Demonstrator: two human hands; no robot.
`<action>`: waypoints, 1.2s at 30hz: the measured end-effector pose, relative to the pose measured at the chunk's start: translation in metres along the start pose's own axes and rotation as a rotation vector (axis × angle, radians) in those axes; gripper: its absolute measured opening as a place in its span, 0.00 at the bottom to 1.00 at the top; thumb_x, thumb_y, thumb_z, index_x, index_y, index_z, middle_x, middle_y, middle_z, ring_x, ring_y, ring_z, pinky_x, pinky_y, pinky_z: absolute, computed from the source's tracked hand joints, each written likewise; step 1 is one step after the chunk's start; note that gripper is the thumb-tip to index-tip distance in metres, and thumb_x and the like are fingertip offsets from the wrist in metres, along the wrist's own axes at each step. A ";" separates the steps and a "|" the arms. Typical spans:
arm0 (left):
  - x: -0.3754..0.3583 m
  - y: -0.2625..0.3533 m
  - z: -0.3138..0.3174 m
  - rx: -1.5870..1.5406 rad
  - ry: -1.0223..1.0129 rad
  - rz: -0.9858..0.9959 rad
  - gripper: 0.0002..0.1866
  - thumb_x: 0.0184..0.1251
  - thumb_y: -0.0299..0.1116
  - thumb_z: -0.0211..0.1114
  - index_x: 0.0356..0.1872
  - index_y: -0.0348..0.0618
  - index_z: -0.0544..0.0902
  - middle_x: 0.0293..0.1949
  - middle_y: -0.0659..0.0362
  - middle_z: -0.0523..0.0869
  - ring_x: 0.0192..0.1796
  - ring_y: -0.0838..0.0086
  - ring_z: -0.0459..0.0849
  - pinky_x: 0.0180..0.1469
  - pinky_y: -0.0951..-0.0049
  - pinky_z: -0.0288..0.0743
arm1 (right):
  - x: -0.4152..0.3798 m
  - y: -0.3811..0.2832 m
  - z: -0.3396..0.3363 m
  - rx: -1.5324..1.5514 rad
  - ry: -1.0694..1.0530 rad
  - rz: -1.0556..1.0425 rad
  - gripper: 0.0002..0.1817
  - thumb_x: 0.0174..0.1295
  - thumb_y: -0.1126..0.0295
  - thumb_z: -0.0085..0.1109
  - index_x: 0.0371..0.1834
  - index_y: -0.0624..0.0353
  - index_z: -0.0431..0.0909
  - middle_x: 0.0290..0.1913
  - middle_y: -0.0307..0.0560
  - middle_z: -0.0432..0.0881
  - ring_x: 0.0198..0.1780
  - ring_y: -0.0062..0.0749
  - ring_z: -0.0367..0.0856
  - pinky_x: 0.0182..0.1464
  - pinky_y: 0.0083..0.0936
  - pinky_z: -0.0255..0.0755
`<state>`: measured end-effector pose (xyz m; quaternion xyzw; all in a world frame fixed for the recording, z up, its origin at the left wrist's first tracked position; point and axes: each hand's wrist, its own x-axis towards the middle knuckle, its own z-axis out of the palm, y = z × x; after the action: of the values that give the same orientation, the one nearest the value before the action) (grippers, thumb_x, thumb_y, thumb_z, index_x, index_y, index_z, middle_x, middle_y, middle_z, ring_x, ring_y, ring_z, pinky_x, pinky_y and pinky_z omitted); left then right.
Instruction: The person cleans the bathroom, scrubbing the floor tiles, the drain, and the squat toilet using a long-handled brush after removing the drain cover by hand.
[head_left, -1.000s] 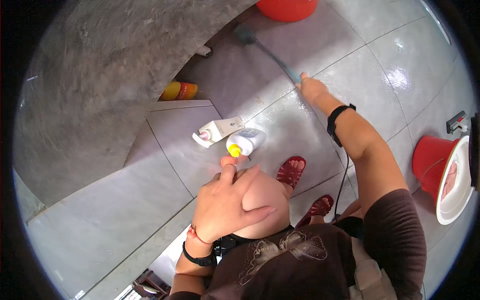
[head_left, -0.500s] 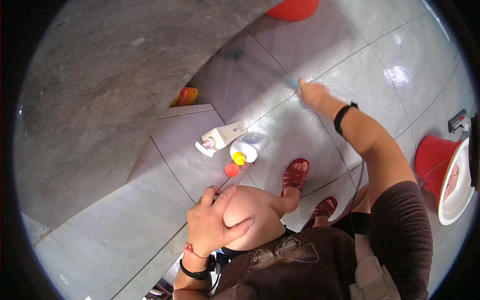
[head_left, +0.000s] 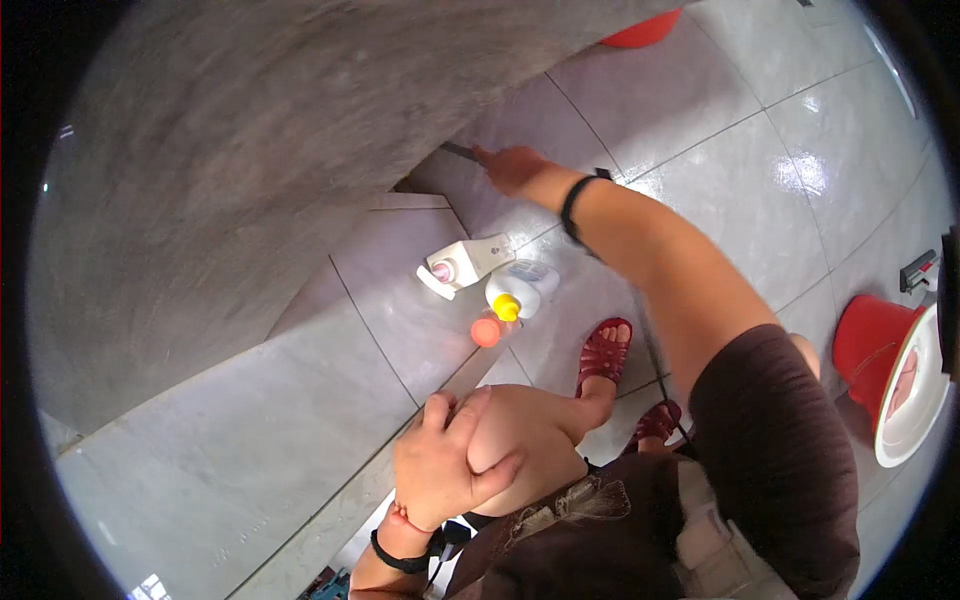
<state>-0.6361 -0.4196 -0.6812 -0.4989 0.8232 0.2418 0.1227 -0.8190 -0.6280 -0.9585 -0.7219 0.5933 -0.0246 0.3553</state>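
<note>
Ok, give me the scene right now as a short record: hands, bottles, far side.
right hand: grips a handle, far end hidden by the grey wall
left hand: resting on the knee
bottles: pump bottle beside yellow-capped bottle; orange cap near
far right: red bucket, white basin by it

My right hand (head_left: 514,171) is closed around a thin handle (head_left: 458,150), its far end hidden by the grey slab (head_left: 250,150), while my left hand (head_left: 445,465) rests spread on my bent knee (head_left: 525,420). Between my hands are a pump bottle (head_left: 474,262), a yellow-capped bottle (head_left: 532,284) and an orange cap (head_left: 486,332); a red bucket (head_left: 868,345) is off to the right
</note>
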 end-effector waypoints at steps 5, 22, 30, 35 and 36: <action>0.001 -0.007 0.003 -0.017 0.015 0.016 0.34 0.37 0.50 0.71 0.50 0.47 0.79 0.38 0.54 0.74 0.31 0.59 0.80 0.32 0.66 0.75 | -0.054 0.028 0.013 -0.132 -0.078 -0.050 0.29 0.65 0.71 0.38 0.72 0.50 0.50 0.45 0.59 0.80 0.48 0.51 0.80 0.48 0.45 0.74; 0.011 0.008 0.011 -0.020 0.094 -0.034 0.31 0.39 0.47 0.68 0.50 0.47 0.79 0.41 0.50 0.78 0.37 0.54 0.80 0.38 0.63 0.76 | -0.148 0.181 -0.031 -0.263 0.052 0.005 0.32 0.61 0.72 0.41 0.71 0.41 0.52 0.34 0.58 0.81 0.39 0.51 0.81 0.40 0.44 0.73; 0.031 0.024 0.009 -0.044 0.100 0.054 0.29 0.38 0.44 0.68 0.47 0.45 0.81 0.39 0.49 0.78 0.38 0.55 0.80 0.39 0.63 0.76 | 0.006 0.088 -0.013 0.094 0.277 0.163 0.27 0.67 0.65 0.37 0.71 0.45 0.51 0.44 0.59 0.80 0.47 0.53 0.79 0.49 0.44 0.72; 0.040 0.010 0.020 -0.005 0.161 0.104 0.28 0.40 0.48 0.70 0.44 0.45 0.82 0.38 0.51 0.78 0.36 0.58 0.81 0.36 0.65 0.76 | 0.020 0.119 -0.035 0.229 0.369 0.242 0.24 0.68 0.65 0.36 0.69 0.45 0.56 0.45 0.57 0.80 0.48 0.51 0.79 0.50 0.44 0.72; 0.042 0.009 0.021 -0.007 0.161 0.104 0.28 0.40 0.48 0.70 0.44 0.45 0.82 0.38 0.51 0.78 0.36 0.58 0.81 0.36 0.65 0.76 | 0.025 0.147 -0.046 0.319 0.443 0.292 0.23 0.68 0.66 0.36 0.68 0.47 0.58 0.44 0.57 0.80 0.47 0.50 0.80 0.49 0.44 0.72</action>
<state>-0.6646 -0.4368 -0.7153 -0.4737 0.8543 0.2097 0.0420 -0.9561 -0.6782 -1.0140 -0.5412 0.7426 -0.2229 0.3257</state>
